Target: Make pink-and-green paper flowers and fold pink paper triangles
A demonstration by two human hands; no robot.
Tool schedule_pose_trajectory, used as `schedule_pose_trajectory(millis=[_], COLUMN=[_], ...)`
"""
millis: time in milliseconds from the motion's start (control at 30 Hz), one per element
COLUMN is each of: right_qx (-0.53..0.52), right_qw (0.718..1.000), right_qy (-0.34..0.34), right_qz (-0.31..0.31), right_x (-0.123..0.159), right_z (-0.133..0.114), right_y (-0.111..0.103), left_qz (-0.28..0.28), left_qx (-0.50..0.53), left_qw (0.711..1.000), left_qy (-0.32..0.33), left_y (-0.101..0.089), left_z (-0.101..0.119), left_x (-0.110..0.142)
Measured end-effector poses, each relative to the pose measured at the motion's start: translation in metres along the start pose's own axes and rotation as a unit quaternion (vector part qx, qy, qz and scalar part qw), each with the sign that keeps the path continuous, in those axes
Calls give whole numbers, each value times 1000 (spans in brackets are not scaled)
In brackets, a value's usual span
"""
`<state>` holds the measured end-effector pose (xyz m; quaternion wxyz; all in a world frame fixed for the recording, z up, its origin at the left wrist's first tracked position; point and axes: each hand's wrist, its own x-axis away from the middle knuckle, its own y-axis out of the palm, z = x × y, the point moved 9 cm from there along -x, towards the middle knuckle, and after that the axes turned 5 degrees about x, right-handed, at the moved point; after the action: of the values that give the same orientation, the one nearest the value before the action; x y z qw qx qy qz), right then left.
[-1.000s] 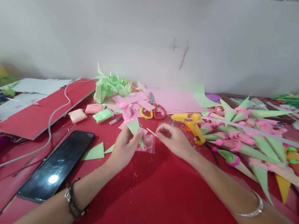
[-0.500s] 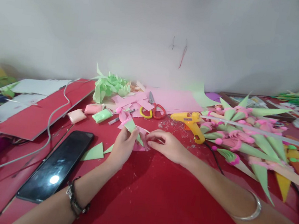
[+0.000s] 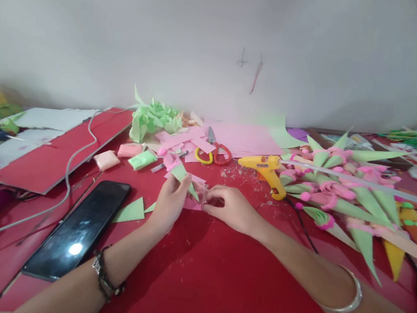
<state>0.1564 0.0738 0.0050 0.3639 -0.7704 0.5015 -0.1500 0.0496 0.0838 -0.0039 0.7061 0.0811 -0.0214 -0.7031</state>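
My left hand (image 3: 170,200) grips a pale green paper cone (image 3: 179,172) with pink paper and a pink ball at its upper end. The cone slants down to the right, its point toward my right hand (image 3: 230,206). That hand is closed in a pinch beside the point, at a small pinkish wisp I cannot make out. Under both hands lies a sheet of pink paper (image 3: 192,205). To the left of my left hand is a green paper piece (image 3: 131,210) on the red tabletop (image 3: 217,278).
A yellow glue gun (image 3: 265,170) lies right of my hands, beside a heap of finished-looking green and pink cones (image 3: 340,191). Scissors (image 3: 214,152) rest behind on pink scraps. At left are a phone (image 3: 80,227), small clay packets (image 3: 142,160) and a white cable (image 3: 68,176).
My left hand and the cone have shifted slightly left. My right hand has drawn its fingers closer together near the cone's point. The view has moved only slightly.
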Motion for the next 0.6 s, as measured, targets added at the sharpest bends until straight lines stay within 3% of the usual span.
schedule_pose_trajectory(millis=[167, 267, 467, 600], right_qx=[20, 57, -56, -10], right_qw=[999, 998, 998, 1000], right_qy=[-44, -24, -21, -16], right_qz=[-6, 12, -8, 0], right_x=[0, 1, 0, 0], right_z=[-7, -5, -2, -1], right_y=[-2, -3, 5, 8], left_qz=[16, 21, 29, 40], left_qx=[-10, -19, -29, -33], left_qw=[1000, 1000, 999, 999], left_qy=[1, 4, 1, 14], left_y=[-3, -4, -6, -7], left_z=[-2, -2, -3, 1], left_x=[0, 0, 0, 1])
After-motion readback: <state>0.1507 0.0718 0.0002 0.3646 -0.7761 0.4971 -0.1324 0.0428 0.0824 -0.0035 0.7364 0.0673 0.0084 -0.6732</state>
